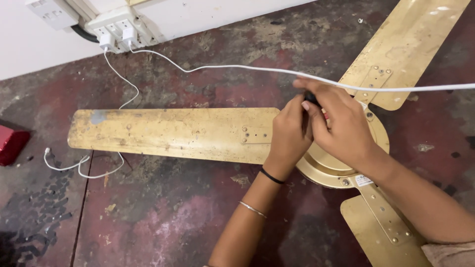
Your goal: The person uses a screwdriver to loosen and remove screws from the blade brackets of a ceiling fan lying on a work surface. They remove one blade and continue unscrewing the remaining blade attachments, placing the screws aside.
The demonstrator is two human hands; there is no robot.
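- Nearest the camera, two bare forearms come up from the near edge; the left one wears a thin silver bangle (253, 209) and a black wrist band (271, 176).
- Both hands meet over the round gold metal hub (330, 163) of a dismounted gold-painted three-bladed ceiling fan, which lies flat on the stained dark red concrete floor (163, 217), right of centre.
- Left hand (289, 134) is curled into a loose fist at the hub's left edge, fingertips pressed toward the centre; whatever they pinch is hidden.
- Right hand (341, 126) arches over the hub's middle, thumb and fingers closed around a small black part (310, 96) at the top of the hub; a speck of red shows just beside it. What the part is cannot be told.
- All three blades appear joined to the hub: the long left blade (168, 132), the far right blade (408, 47) and the near right blade (383, 230), each on a bracket with visible screws.
- Judging from this, work is confined to the hub's centre fitting; the blades look untouched, and nothing removed from the fan lies loose on the floor.
- A white charging cable (222, 66) runs from a white wall socket strip (116, 29) at the far left, passing just above the hands to the right edge.
- A second white cable (81, 165) loops on the floor under the left blade's tip, and a red object (10, 143) sits at the left edge.
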